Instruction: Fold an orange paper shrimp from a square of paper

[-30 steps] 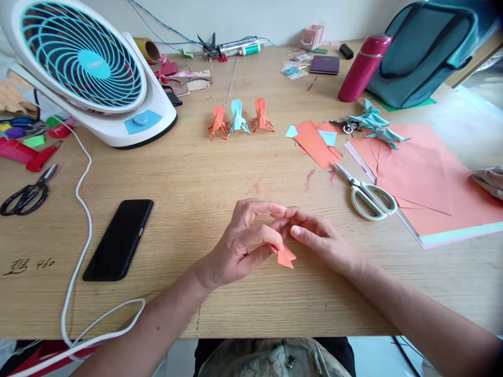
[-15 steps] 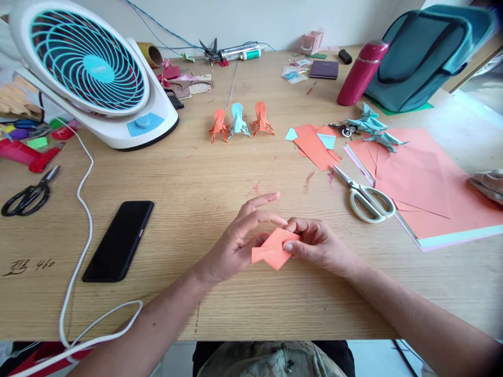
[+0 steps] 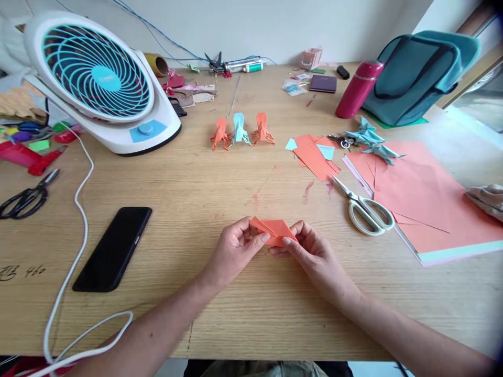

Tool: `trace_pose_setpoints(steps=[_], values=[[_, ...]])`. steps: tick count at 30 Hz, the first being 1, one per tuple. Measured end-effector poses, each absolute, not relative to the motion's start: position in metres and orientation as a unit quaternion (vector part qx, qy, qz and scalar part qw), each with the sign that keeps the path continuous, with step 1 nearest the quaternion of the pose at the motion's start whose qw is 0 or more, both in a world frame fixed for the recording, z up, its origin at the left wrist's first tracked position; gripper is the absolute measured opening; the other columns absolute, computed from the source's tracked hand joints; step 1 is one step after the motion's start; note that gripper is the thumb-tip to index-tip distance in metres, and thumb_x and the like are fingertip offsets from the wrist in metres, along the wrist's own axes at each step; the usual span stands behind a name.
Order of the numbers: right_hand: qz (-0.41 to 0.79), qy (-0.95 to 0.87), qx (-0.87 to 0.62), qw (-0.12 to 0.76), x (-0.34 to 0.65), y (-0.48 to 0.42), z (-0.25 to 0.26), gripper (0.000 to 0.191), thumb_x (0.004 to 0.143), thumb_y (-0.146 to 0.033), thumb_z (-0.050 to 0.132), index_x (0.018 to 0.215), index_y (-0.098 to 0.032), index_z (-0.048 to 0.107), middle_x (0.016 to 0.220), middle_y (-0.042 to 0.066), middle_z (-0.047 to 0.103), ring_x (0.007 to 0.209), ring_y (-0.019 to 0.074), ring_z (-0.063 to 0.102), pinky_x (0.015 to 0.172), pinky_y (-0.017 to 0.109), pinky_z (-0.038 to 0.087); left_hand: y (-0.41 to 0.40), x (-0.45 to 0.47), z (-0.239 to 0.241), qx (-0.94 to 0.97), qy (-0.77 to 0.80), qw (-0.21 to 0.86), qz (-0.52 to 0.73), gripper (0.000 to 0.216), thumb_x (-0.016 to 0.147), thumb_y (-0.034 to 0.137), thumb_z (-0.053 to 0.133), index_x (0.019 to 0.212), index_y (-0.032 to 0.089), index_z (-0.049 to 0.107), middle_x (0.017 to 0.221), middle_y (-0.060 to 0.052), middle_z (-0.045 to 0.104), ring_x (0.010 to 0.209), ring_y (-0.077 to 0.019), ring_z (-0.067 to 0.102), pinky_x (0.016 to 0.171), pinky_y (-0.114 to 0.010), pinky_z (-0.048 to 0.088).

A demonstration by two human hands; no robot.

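Note:
A folded piece of orange paper (image 3: pixel 275 229) is held just above the wooden table (image 3: pixel 220 188) near its front edge. My left hand (image 3: pixel 236 251) pinches its left end with thumb and fingers closed. My right hand (image 3: pixel 310 254) pinches its right end the same way. Both thumbs lie on the paper's near side.
Three folded paper figures (image 3: pixel 239 131) stand mid-table. White-handled scissors (image 3: pixel 367 212) and orange sheets (image 3: pixel 424 193) lie right, with teal paper figures (image 3: pixel 371 139). A black phone (image 3: pixel 113 247), white cable (image 3: pixel 78 209) and fan (image 3: pixel 106 84) sit left. Black scissors (image 3: pixel 25 199), a red bottle (image 3: pixel 356 89) and teal bag (image 3: pixel 420 73) are farther off.
The orange paper was turned and spread wider between both hands. My left fingers, stretched out earlier, have closed on it. The view has shifted slightly downward.

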State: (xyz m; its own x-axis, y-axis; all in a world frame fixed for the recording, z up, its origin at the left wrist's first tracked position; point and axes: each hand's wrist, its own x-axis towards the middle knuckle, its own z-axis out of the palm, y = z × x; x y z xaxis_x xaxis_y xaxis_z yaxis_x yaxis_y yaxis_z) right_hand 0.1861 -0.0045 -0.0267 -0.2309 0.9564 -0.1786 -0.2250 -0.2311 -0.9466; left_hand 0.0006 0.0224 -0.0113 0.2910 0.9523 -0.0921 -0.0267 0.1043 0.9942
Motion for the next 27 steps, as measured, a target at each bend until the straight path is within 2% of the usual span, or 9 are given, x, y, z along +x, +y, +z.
trace_pose_setpoints(steps=[2,5,11,14,17,20,27], values=[[0.658,-0.448,-0.425,0.432,0.185,-0.006,-0.026,0.038,0.085,-0.055,0.073,0.086,-0.024,0.051,0.083,0.001,0.066,0.076,0.0168,0.069,0.077,0.033,0.059,0.023,0.002,-0.011,0.521,0.453,0.590,0.419,0.018,0.082,0.033,0.074,0.084,0.016,0.068,0.077,0.000,0.064,0.073,-0.0124,0.056,0.070,-0.024,0.045],[0.652,-0.488,-0.414,0.406,0.182,-0.009,-0.024,0.036,0.085,-0.051,0.075,0.085,-0.023,0.054,0.080,0.000,0.063,0.075,0.0151,0.061,0.071,0.028,0.053,0.024,0.000,-0.009,0.507,0.464,0.590,0.424,0.020,0.081,0.032,0.073,0.075,0.016,0.062,0.071,0.002,0.059,0.068,-0.0110,0.052,0.067,-0.023,0.043],[0.618,-0.549,-0.430,0.364,0.182,-0.011,-0.021,0.032,0.091,-0.050,0.068,0.089,-0.019,0.061,0.081,0.000,0.057,0.074,0.0141,0.050,0.066,0.025,0.042,0.022,0.000,-0.004,0.534,0.468,0.586,0.391,0.018,0.080,0.026,0.067,0.070,0.016,0.057,0.069,0.003,0.055,0.066,-0.0102,0.049,0.064,-0.023,0.041],[0.608,-0.548,-0.445,0.364,0.182,-0.010,-0.018,0.036,0.091,-0.052,0.067,0.082,-0.019,0.058,0.076,-0.001,0.051,0.069,0.0129,0.044,0.061,0.024,0.037,0.020,0.002,-0.004,0.561,0.455,0.590,0.361,0.017,0.082,0.026,0.066,0.071,0.016,0.056,0.069,0.003,0.054,0.066,-0.0104,0.049,0.063,-0.023,0.040],[0.598,-0.545,-0.460,0.366,0.180,-0.010,-0.016,0.040,0.090,-0.053,0.067,0.074,-0.019,0.051,0.070,-0.004,0.045,0.065,0.0115,0.038,0.057,0.024,0.032,0.018,0.003,-0.004,0.572,0.435,0.603,0.347,0.013,0.085,0.027,0.065,0.079,0.015,0.062,0.076,0.000,0.060,0.072,-0.0125,0.054,0.067,-0.024,0.043],[0.593,-0.541,-0.473,0.364,0.180,-0.011,-0.017,0.041,0.089,-0.053,0.069,0.073,-0.020,0.049,0.069,-0.004,0.044,0.064,0.0114,0.037,0.057,0.024,0.032,0.017,0.003,-0.008,0.580,0.424,0.604,0.345,0.016,0.086,0.029,0.067,0.087,0.014,0.066,0.084,-0.003,0.065,0.079,-0.0153,0.058,0.073,-0.027,0.046],[0.592,-0.551,-0.467,0.359,0.179,-0.011,-0.021,0.033,0.089,-0.044,0.070,0.076,-0.018,0.055,0.073,-0.002,0.049,0.068,0.0122,0.041,0.061,0.025,0.035,0.016,0.002,-0.015,0.581,0.444,0.588,0.347,0.021,0.086,0.033,0.067,0.078,0.014,0.063,0.077,-0.002,0.062,0.073,-0.0147,0.055,0.069,-0.027,0.043]])
